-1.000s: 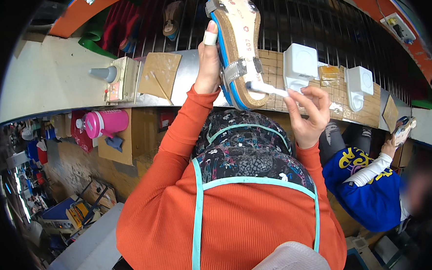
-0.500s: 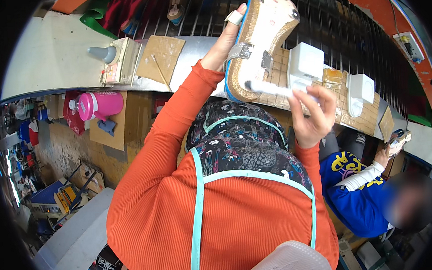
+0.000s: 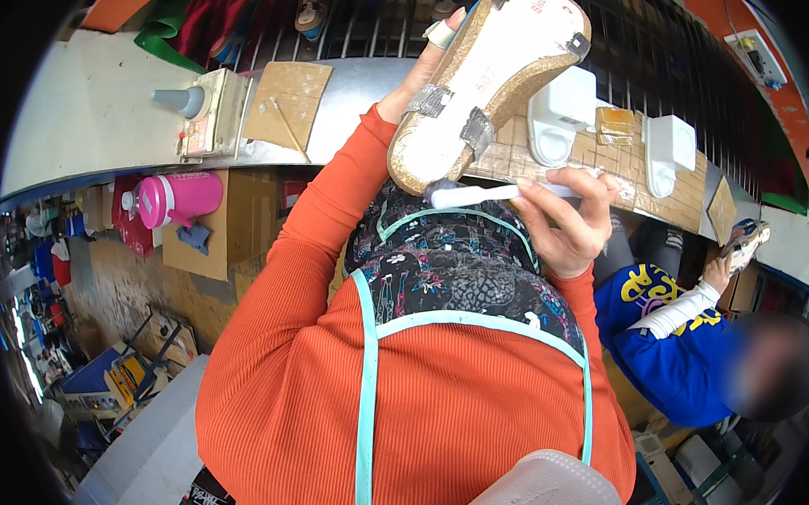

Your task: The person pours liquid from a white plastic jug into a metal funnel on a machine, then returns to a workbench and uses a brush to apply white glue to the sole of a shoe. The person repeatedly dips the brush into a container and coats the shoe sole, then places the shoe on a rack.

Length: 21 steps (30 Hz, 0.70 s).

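My left hand (image 3: pixel 407 92) is closed round the far-left side of a sandal sole (image 3: pixel 478 84), a finger showing at its edge with a pale wrap on it. The sole is tilted, its whitish underside toward me and a cork-coloured rim round it. Several grey strap ends lie folded onto that underside. Between the fingertips of my right hand (image 3: pixel 572 225) is a small white-handled brush (image 3: pixel 479 195). Its dark bristle end is at the sole's near rounded end; whether it touches cannot be made out.
Two white dispensers (image 3: pixel 566 107) (image 3: pixel 670 152) stand on the board-covered bench. At left are a box with a grey cone (image 3: pixel 186 101), a cardboard piece (image 3: pixel 287 99) with a thin stick, and a pink jug (image 3: pixel 182 197) below. A co-worker in blue (image 3: pixel 657 349) sits at right; a metal-bar rack (image 3: pixel 660 56) runs behind.
My left hand has turned the sole so its cork side shows more, and its near end has shifted left. The brush has moved left and down, to the rim of that end.
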Motion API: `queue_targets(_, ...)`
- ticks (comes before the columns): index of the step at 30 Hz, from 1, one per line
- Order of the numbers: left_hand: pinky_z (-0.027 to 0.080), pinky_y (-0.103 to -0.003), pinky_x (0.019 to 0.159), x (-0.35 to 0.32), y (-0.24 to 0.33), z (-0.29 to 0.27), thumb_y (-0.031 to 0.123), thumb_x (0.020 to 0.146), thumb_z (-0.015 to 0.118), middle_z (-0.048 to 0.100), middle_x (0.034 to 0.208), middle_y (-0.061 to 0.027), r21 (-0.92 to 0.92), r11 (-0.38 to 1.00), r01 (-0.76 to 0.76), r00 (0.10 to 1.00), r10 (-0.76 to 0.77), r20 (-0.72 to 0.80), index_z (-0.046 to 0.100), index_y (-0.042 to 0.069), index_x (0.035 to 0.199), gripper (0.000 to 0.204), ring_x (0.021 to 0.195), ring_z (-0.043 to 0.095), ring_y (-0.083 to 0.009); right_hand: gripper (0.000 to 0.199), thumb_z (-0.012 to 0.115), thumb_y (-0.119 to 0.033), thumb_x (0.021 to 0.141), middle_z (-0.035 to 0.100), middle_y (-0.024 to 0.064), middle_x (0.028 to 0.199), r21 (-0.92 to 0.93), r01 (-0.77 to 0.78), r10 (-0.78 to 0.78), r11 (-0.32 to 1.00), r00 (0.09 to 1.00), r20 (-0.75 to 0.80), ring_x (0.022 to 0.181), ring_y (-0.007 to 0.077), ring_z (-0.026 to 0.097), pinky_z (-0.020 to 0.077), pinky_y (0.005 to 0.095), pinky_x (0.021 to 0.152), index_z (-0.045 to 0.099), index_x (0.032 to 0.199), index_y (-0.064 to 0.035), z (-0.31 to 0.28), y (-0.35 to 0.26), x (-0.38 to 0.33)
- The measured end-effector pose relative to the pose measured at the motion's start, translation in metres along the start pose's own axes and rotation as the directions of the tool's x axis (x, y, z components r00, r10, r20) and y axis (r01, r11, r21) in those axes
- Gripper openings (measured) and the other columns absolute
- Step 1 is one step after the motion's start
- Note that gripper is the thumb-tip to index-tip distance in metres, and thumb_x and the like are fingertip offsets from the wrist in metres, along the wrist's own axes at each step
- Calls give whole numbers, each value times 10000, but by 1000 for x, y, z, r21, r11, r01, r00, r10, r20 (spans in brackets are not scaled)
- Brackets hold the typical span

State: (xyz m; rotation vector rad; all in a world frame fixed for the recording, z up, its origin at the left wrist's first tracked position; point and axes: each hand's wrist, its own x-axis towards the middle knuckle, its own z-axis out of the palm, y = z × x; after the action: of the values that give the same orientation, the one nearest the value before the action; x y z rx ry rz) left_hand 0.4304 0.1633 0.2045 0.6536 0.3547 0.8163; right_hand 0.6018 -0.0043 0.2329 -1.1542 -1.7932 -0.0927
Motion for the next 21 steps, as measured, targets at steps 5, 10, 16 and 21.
queue_targets(5,553,-300,904,3,-9,5,605,915,515,582,1312,-122,45,999,-3,1000,2,20,479,71,1385,712,1109,630,-158,359,869,-123,582,609,11,958,-112,-65,51,992,992,-118,819,147,553,317,318,803,764,922,-173,0,4,-7)
queue_targets(10,556,-300,901,10,-17,4,593,905,546,589,1303,-122,-58,998,31,993,-25,114,484,67,1378,710,1100,635,-158,327,865,-122,596,608,8,963,-39,-83,79,996,993,-84,809,152,559,315,324,812,762,904,-165,-8,1,-17)
queue_targets(16,552,-309,910,14,-22,2,597,894,559,584,1307,-132,-131,989,68,984,-44,173,484,64,1373,721,1113,630,-173,305,865,-122,601,610,13,933,-159,-87,73,983,993,-89,796,144,566,316,319,795,762,887,-155,-14,-1,-23)
queue_targets(21,535,-317,920,11,-16,14,653,901,492,566,1325,-132,14,997,71,997,-72,16,452,54,1396,778,1124,613,-170,304,862,-144,613,613,-5,933,27,-213,215,977,974,-69,788,120,559,294,322,786,765,900,-167,-27,-8,-22)
